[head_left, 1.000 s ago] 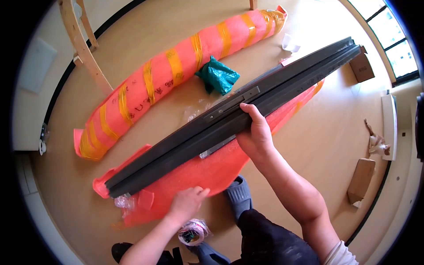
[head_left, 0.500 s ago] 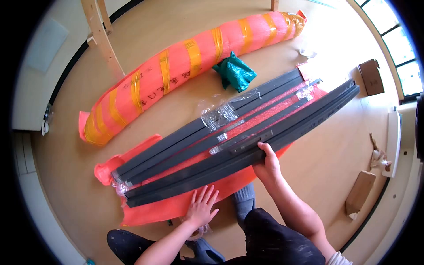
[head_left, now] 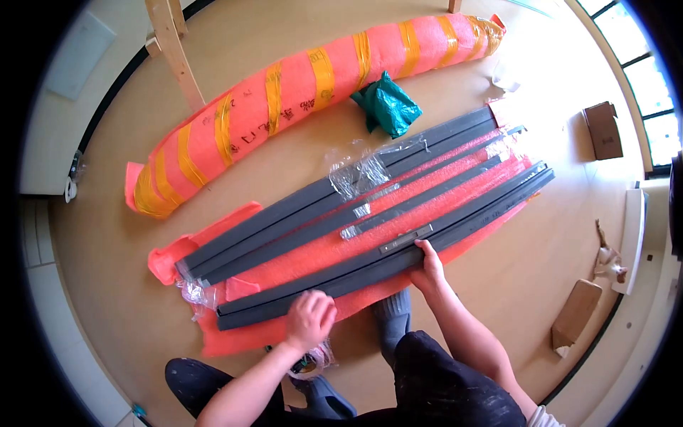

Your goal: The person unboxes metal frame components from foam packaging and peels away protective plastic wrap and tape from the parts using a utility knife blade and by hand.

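Observation:
A long dark grey frame bar (head_left: 341, 276), grooved along its length, lies along the near side of a pink foam sheet (head_left: 228, 343). A metal lock plate (head_left: 405, 238) sits in its groove. My right hand (head_left: 428, 267) grips the bar's near side just by that plate, thumb on top and the other fingers hidden underneath. Farther left, my left hand (head_left: 311, 319) is curled into a loose fist against the bar's near edge; whatever its fingers hold is hidden. Other dark bars (head_left: 284, 220) with clear plastic wrap (head_left: 359, 176) lie beyond on the foam.
A long pink foam bundle (head_left: 292, 92) bound with yellow tape stretches across the back. Beside it is a green plastic bag (head_left: 388, 107). Cardboard boxes (head_left: 602, 132) and a cat (head_left: 610, 265) are at the right. A tape roll (head_left: 306, 366) lies near my feet.
The near bar has come down onto the foam and shifted left at its right end, with my right hand still on it. My left hand has gone from spread flat to curled at the bar.

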Demonstrator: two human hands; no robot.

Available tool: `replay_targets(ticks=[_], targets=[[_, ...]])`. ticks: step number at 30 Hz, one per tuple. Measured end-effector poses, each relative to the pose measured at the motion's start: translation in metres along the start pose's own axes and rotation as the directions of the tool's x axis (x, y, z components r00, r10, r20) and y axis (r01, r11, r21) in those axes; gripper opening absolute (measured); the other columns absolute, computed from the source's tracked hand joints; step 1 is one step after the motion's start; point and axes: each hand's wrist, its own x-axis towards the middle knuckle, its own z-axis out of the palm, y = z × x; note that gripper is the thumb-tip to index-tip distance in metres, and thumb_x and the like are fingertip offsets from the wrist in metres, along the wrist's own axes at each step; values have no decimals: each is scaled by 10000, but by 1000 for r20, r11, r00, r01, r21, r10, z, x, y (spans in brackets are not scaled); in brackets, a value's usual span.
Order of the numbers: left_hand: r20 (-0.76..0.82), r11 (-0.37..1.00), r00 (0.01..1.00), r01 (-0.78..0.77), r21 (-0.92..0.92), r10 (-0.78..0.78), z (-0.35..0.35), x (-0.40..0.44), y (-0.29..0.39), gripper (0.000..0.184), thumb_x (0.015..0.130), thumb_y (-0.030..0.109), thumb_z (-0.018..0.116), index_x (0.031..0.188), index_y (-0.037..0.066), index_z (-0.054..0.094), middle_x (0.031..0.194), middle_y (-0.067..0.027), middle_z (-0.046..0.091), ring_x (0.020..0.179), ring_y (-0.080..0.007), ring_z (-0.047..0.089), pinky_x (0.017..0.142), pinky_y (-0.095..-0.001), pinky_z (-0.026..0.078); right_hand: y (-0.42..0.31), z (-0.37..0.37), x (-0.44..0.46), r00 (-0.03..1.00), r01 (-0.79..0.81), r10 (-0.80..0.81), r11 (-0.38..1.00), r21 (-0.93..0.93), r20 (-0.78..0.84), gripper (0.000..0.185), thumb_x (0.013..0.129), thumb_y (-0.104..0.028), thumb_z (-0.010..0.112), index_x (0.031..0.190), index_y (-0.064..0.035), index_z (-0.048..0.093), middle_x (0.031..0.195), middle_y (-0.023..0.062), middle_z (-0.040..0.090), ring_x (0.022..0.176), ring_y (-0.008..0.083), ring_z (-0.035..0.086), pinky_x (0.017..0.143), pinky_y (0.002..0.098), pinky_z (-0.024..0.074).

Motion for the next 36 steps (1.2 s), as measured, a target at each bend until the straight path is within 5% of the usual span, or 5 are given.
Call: replay_targets(ticks=[7,15,19,21,36], targets=[[-131,998,991,-1,57,8,18,120,-36,327,854,131,739,1154,63,628,1123,-112,627,1068,-339,620,929,-440,519,-14,3,16,973,-111,69,977,-184,-220,284,899,-190,772,1116,-94,616,978,25,679,933,191,687,798,421,598],[-62,975,997,-22,219,36,55,148,-35,332,794,144,796,1085,69,655,1029,-89,598,996,-300,632,861,-432,529,-35,16,-29,993,-26,-66,675,-737,-96,457,975,-311,719,1105,110,601,976,161,723,876,250,761,684,339,611],[-54,945,994,-69,321,91,57,150,-37,285,789,156,789,1008,78,623,1025,-95,603,997,-309,641,833,-438,533,-35,3,-74,862,346,-373,-64,-936,344,306,969,-229,675,1184,-12,651,1103,130,737,1052,294,725,851,427,579],[-88,954,990,-85,288,115,57,147,-38,303,780,158,780,1019,86,609,1018,-90,607,991,-303,645,825,-445,531,-47,-8,-90,749,338,-151,-750,-569,645,318,994,-268,607,1276,-129,658,1337,73,666,1333,335,553,1079,513,439],[-74,967,992,-83,242,104,56,146,-42,302,790,132,773,1024,80,589,1021,-100,613,993,-315,650,828,-447,535,-102,-10,-57,952,306,198,-582,-753,234,554,1094,-491,286,1466,-194,569,1650,38,370,1546,259,269,1229,472,283]])
